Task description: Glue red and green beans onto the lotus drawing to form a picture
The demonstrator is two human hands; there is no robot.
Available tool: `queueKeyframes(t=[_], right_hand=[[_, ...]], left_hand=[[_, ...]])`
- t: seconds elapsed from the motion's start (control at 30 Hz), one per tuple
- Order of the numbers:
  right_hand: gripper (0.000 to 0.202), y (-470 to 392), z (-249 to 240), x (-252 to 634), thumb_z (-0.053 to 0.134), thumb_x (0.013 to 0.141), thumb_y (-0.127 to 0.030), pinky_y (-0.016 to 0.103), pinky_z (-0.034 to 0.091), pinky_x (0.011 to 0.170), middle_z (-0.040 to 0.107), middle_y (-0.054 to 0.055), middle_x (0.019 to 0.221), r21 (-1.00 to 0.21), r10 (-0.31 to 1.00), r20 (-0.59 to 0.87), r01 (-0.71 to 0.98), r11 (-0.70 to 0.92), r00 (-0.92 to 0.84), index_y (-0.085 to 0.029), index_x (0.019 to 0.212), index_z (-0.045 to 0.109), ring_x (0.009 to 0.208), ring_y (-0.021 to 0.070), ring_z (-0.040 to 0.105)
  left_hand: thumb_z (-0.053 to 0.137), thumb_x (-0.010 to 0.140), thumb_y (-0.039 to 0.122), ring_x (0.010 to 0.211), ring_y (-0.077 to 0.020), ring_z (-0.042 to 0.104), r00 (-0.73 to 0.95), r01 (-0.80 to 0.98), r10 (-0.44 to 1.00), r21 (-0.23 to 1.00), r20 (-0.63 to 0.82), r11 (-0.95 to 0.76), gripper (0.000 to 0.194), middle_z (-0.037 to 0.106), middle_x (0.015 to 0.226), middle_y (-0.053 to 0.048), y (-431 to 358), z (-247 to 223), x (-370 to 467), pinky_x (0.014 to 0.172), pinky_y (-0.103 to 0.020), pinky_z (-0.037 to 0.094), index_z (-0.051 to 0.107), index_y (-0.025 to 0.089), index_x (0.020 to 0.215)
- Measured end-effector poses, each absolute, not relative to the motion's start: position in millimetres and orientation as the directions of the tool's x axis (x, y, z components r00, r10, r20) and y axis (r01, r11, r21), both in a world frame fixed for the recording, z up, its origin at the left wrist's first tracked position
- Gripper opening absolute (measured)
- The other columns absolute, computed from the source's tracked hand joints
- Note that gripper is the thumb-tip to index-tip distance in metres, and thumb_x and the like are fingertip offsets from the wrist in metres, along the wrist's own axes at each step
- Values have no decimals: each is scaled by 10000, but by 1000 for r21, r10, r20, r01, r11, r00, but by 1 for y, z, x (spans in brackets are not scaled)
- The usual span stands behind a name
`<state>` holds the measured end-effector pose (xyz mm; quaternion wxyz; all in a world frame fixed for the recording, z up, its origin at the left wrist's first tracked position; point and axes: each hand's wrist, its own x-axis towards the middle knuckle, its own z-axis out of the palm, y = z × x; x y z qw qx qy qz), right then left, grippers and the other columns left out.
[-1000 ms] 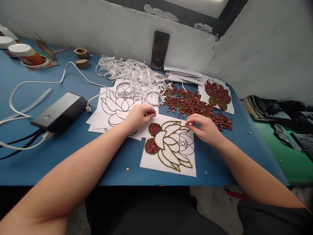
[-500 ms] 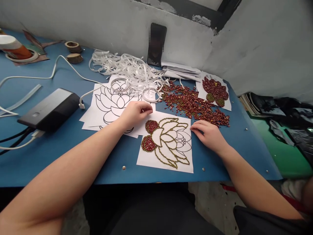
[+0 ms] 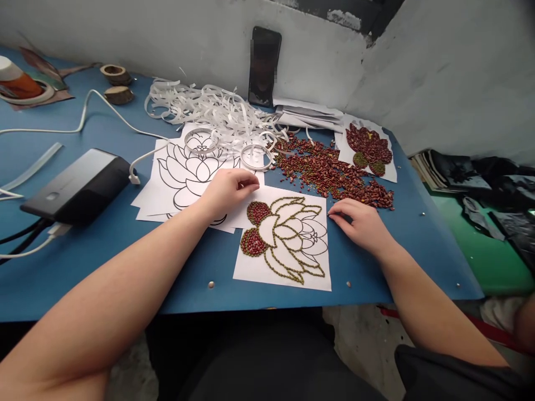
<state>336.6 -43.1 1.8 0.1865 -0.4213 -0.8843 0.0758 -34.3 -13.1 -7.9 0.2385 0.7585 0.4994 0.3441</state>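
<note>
A white sheet with a lotus drawing point(image 3: 288, 236) lies near the table's front edge. Green beans line many of its petals, and red beans fill two round shapes at its left. My left hand point(image 3: 229, 192) rests above the sheet's upper left corner, over the neighbouring papers, fingers bent together; whatever they may pinch is hidden. Just off the sheet's right edge is my right hand point(image 3: 361, 225), its thumb and forefinger drawn together; anything between them is too small to make out. A pile of mixed red and green beans point(image 3: 326, 172) spreads behind it.
Printed lotus sheets point(image 3: 167, 192) lie at left under two tape rolls point(image 3: 256, 157). Behind are white paper strips point(image 3: 209, 108), a phone point(image 3: 264, 67) against the wall and a finished bean lotus point(image 3: 368, 146). A power bank point(image 3: 79, 184) with cables sits left.
The view has shifted slightly. My right fingertips have moved a little away from the sheet's right edge. My left hand stays nearly in place.
</note>
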Motion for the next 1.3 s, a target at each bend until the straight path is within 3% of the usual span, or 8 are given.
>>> queueKeyframes(t=[0.33,0.47,0.73,1.1,1.3], right_hand=[[122,-41,1,327,495,991,-193,427,524,824,665,108,935,-214,789,183,760,614,-586,-227,896,564,886,276,634],[108,-49,9,308,508,985,-179,378,501,798,638,76,908,-305,807,203,747,590,-555,-231,895,535,858,243,621],[122,-62,1,255,521,973,-154,389,454,804,671,85,896,-271,799,187,752,601,-571,-221,874,547,878,259,624],[125,-63,-4,249,551,975,-188,390,464,791,673,75,858,-214,777,240,749,627,-582,-233,859,561,830,251,621],[110,-61,3,252,548,976,-194,385,489,796,682,75,877,-273,789,251,741,613,-561,-225,873,570,842,244,638]], left_hand=[[666,835,254,667,-143,606,259,602,928,706,268,-372,137,743,762,-26,-14,-6,-34,724,-280,498,781,179,824],[662,841,257,687,-150,624,261,599,930,712,258,-366,146,758,796,-32,-14,-6,-34,744,-284,506,789,185,845],[640,842,252,723,-162,644,272,614,929,698,251,-368,169,767,822,-37,-14,-6,-33,763,-286,505,794,186,863],[652,840,244,767,-185,648,291,593,917,700,273,-397,139,763,816,-38,-12,-10,-32,756,-311,477,781,193,836],[658,852,235,785,-192,658,294,594,915,697,275,-401,134,770,834,-40,-11,-11,-33,768,-317,475,783,189,841]])
